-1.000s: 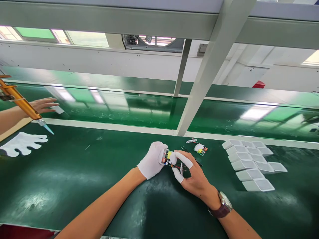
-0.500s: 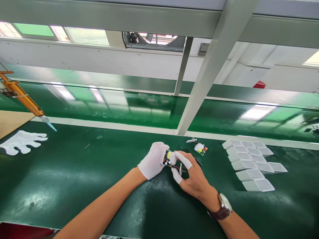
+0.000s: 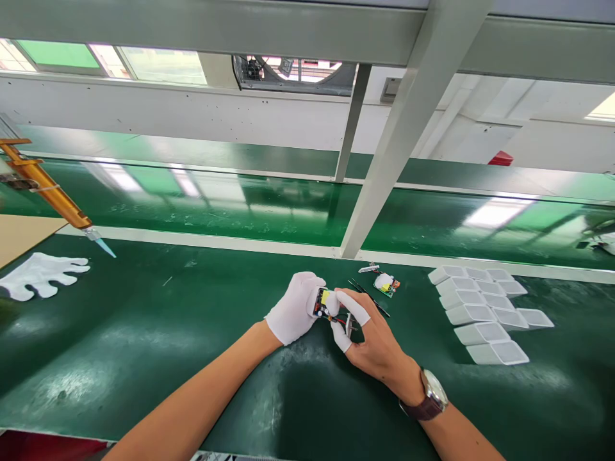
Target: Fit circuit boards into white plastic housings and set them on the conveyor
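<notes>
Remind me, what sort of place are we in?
Probably an electronics assembly workshop: a small circuit board between the left hand and right hand, white cases grouped on the green bench, and an amber syringe-like dispenser at far left.

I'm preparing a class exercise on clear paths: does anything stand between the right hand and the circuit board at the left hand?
Nothing visible does. The right hand is right at the circuit board in the gloved left hand; the thin black tool lies beyond, not between.
</notes>
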The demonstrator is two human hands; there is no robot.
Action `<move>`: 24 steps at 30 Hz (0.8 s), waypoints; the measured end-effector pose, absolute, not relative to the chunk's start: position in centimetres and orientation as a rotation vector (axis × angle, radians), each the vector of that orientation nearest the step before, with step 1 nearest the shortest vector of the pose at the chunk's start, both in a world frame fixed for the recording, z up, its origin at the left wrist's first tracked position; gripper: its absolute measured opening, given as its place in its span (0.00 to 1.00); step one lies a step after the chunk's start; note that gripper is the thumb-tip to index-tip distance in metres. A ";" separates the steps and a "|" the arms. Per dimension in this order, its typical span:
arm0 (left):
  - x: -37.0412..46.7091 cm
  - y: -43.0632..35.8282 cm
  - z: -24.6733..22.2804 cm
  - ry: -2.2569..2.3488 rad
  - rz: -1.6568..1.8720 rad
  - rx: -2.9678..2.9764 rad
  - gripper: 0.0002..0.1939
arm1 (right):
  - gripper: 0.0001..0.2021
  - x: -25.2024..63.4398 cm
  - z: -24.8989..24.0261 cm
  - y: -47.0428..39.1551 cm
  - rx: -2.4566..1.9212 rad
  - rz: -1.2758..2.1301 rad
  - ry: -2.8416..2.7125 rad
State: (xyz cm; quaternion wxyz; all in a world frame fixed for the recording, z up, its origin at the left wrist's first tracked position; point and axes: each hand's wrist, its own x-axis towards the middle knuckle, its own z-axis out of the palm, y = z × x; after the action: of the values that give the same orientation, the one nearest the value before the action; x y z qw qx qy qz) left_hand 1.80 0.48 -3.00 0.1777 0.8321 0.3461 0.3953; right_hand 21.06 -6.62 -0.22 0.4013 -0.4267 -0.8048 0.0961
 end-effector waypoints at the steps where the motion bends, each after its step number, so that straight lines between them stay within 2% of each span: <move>1: 1.9 0.4 -2.7 0.992 1.099 2.351 0.19 | 0.33 21.0 -0.2 -6.7 -1.078 0.239 -2.036; 4: 2.1 0.2 -2.1 1.034 1.056 2.337 0.13 | 0.33 20.9 -0.1 -6.7 -1.069 0.228 -2.039; 12: 1.8 0.3 -3.7 0.991 1.169 2.354 0.23 | 0.35 20.8 0.0 -6.7 -1.059 0.212 -2.041; 19: 2.0 0.2 -3.5 0.990 1.167 2.364 0.21 | 0.35 20.8 -0.1 -6.7 -1.059 0.196 -2.031; 24: 2.1 0.1 -3.6 1.000 1.148 2.336 0.24 | 0.35 20.7 -0.6 -6.7 -1.084 0.195 -2.048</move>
State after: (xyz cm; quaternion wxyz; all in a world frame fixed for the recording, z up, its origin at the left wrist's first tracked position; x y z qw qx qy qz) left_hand 2.11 0.13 -3.60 0.1757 0.8248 0.3531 0.4052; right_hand 20.65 -6.70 -0.57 0.3969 -0.4280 -0.8083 0.0768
